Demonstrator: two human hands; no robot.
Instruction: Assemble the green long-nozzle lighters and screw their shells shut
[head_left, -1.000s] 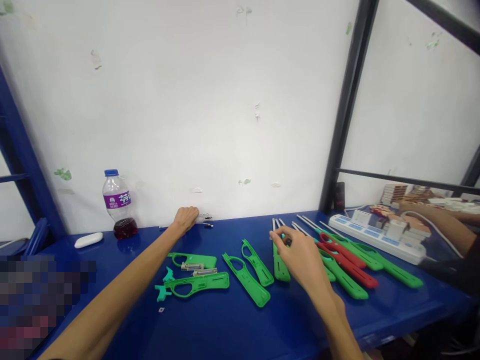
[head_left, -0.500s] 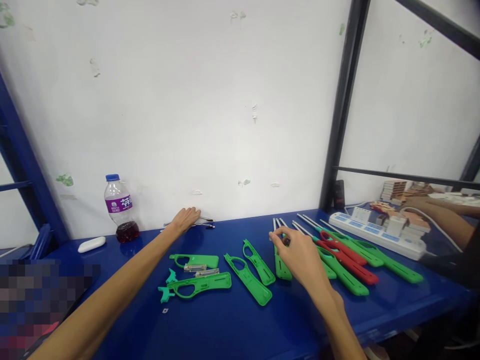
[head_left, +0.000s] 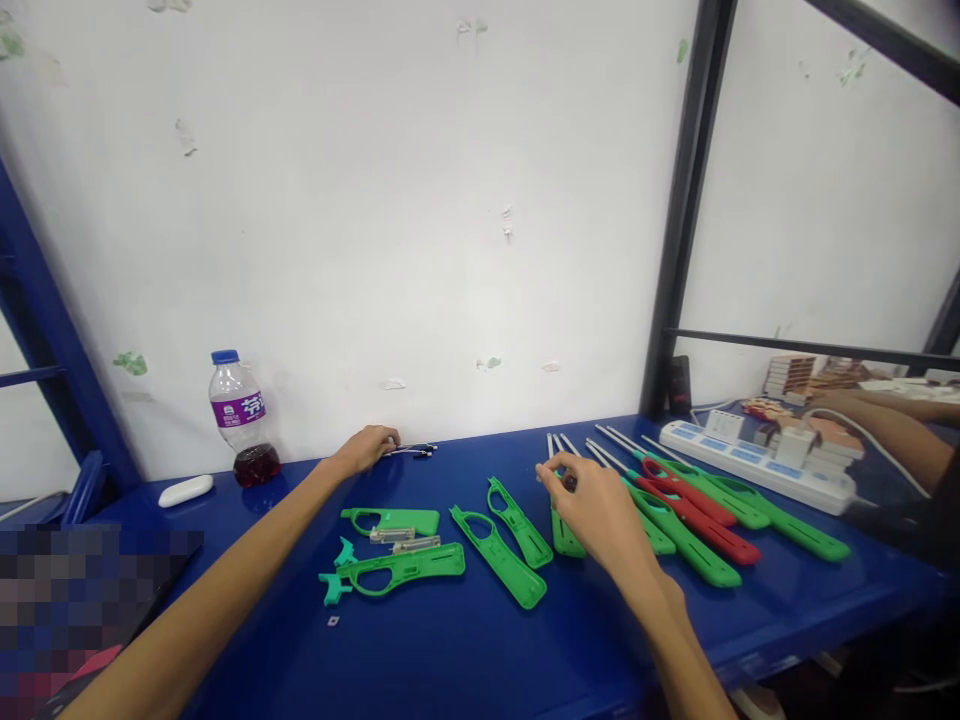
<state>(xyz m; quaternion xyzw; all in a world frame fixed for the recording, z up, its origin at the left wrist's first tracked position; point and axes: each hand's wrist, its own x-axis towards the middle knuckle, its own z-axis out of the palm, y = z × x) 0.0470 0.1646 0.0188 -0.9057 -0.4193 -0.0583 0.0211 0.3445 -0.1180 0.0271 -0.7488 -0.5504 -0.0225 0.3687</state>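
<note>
By the wall, my left hand (head_left: 370, 446) has its fingers bent down at thin metal rods with black tips (head_left: 421, 452); what its fingertips grip is hidden. My right hand (head_left: 587, 494) is pinched over the upright-lying green lighters at the right, a small dark thing (head_left: 570, 482) showing between its fingers. Between the hands lie open green handle halves (head_left: 499, 558), (head_left: 520, 522). Left of them are another green half (head_left: 409, 570), a green handle piece (head_left: 412, 521), clear small tanks (head_left: 392, 535) and teal triggers (head_left: 335, 588).
Green and red lighters (head_left: 701, 527) lie at the right beside a white power strip (head_left: 757, 465). A bottle (head_left: 244, 420) and a white case (head_left: 186, 491) stand left. Another person's arm (head_left: 885, 425) shows at the far right, behind a black post (head_left: 679, 230).
My left hand has shifted slightly at the rods, with its fingers now lower and more bent. My right hand has barely moved. The view has tilted a little.
</note>
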